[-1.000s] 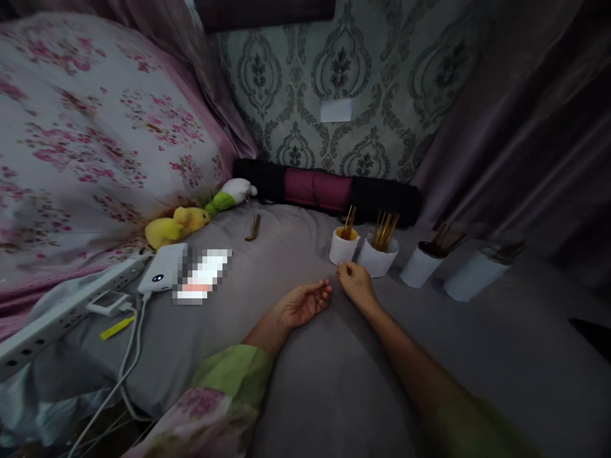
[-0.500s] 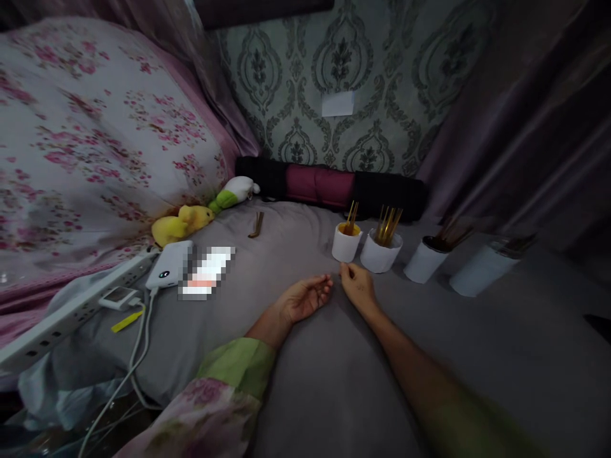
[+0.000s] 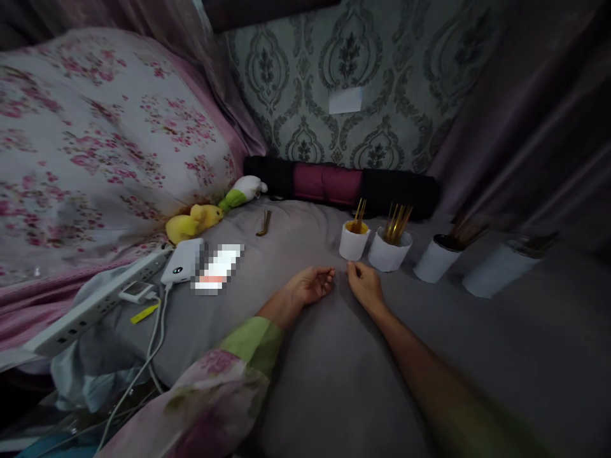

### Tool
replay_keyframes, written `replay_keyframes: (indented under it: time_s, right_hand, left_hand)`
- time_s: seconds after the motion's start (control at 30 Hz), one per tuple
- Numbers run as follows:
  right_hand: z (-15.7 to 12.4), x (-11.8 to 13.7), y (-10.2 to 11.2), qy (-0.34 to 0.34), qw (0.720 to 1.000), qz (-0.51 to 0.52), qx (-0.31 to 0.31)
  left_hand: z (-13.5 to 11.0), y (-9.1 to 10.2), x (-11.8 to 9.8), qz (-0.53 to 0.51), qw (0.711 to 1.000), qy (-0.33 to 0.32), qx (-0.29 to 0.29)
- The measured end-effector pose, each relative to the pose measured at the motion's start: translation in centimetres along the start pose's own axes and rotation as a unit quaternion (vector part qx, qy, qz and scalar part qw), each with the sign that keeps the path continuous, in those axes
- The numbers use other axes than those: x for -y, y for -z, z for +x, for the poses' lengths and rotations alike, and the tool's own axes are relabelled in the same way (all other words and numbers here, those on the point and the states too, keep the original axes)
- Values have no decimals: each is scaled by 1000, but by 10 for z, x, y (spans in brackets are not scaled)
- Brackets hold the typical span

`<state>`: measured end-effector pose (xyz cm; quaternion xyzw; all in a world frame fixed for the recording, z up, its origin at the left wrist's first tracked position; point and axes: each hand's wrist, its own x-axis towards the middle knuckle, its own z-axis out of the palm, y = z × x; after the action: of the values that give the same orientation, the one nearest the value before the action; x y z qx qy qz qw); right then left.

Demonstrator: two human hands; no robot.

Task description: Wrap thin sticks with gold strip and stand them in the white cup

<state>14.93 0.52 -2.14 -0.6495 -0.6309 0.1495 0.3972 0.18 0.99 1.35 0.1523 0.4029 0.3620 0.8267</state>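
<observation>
View swung l.; 2 hands (image 3: 314,286) (image 3: 366,287) nr 4 cups (image 3: 354,245) (image 3: 388,256) (image 3: 432,262) (image 3: 497,276) w/ sticks (image 3: 395,226).

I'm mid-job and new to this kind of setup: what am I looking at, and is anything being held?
No machine here: these are a person's bare left hand and right hand, seen by one camera worn on that person's head, looking forward and down. On the grey cloth are four white containers holding thin sticks; farther left lie a small brown bundle and a yellow plush toy. Nothing visible is held, though the right hand's curled fingers could hide something small.
</observation>
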Motion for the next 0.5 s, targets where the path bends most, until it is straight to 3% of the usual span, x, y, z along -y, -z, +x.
replay_keyframes:
  time_s: [0.27,0.5]
  right_hand:
    - [0,1,0,-5,1000,-10,2]
    - [-1,2,1,-9,1000,-8,3]
  left_hand:
    - [14,2,-26,51,997,-26,-57]
    - [34,19,-51,109,987,-72,-97]
